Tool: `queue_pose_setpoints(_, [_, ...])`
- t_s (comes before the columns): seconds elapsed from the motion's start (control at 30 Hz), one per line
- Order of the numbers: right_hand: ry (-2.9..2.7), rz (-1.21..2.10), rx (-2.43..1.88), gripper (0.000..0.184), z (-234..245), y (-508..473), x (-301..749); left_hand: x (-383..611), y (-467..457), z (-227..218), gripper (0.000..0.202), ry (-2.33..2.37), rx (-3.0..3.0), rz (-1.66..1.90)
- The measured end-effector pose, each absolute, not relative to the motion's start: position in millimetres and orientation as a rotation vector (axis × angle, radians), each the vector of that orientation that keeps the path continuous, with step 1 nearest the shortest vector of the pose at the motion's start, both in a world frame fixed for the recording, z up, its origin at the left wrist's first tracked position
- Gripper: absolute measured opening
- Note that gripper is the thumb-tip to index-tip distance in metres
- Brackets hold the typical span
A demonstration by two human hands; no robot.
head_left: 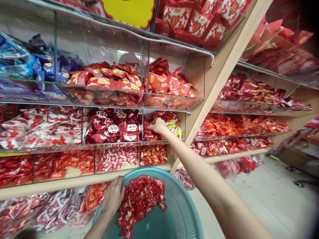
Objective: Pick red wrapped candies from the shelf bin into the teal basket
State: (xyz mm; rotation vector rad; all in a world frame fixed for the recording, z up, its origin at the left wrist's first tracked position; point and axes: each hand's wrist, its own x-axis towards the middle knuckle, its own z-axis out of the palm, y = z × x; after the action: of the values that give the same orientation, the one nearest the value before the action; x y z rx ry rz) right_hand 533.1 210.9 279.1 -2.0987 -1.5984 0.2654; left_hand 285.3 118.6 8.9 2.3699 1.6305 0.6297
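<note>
I find the right hand (pixel 159 126) reached forward and up into a clear-walled compartment (pixel 163 142), fingers bent down at the red packets (pixel 168 115) there. Whether a packet is pinched I cannot tell; the fingertips are hidden from me. The left hand (pixel 114 196) lies low and nearer the viewer, draped over the rim of a teal basket (pixel 188 205); how firmly it grips I cannot tell.

Governing relation, in my judgement: the basket's mouth lies below the right hand and back toward the viewer, with the shelf's front edge between. The basket is round, so I record no long axis. The heap of small red wrapped sweets (pixel 143 196) inside runs from near to far, just right of the left hand, which is the nearer of the two.

Just right of the right hand I note yellow packets (pixel 177 128) in the same compartment; left of it, behind a divider, dark-red packets (pixel 113 127). Directly above sit fruit-printed red bags (pixel 161 83). Below and left of the left hand lie clear bulk bags (pixel 56 209).
</note>
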Motion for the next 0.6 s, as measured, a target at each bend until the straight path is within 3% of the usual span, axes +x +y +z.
queue_pose_setpoints(0.3, [-1.516, 0.211, -1.911, 0.038, 271.2, 204.1, 532.6, 287.1, 115.8, 12.9, 0.04, 1.675, 2.376, 0.555])
queue_pose_setpoints(0.47, [-1.418, 0.185, -1.582, 0.039, 277.2, 179.0, 543.6, 286.4, 113.9, 16.0, 0.04, 1.648, 2.365, 0.581])
queue_pose_setpoints(0.6, [-1.367, 0.502, -1.314, 0.035, 270.7, 122.2, 544.9, 286.7, 114.0, 15.4, 0.038, 1.66, 2.342, 0.61])
